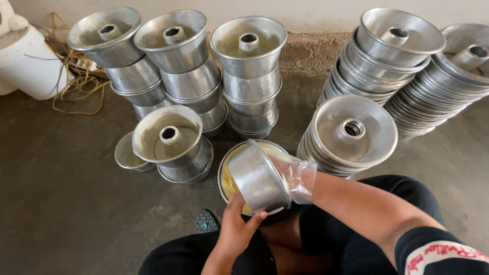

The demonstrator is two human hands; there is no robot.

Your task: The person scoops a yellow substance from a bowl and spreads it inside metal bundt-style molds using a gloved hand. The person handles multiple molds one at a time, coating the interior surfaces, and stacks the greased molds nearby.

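Note:
A round metal tube cake pan (257,178) is tilted on its side over a shallow metal bowl (235,152) that holds something yellow. My left hand (235,229) grips the pan from below at its rim. My right hand (294,175) wears a clear plastic bag as a glove and reaches into the pan's open side, fingers hidden inside. My arm in a black sleeve crosses from the lower right.
Stacks of tube pans stand on the concrete floor: three stacks at the back left (175,46), a short stack in front (170,140), nested piles at right (354,132) and far right (397,46). A white tub (28,61) and yellow cord lie at upper left.

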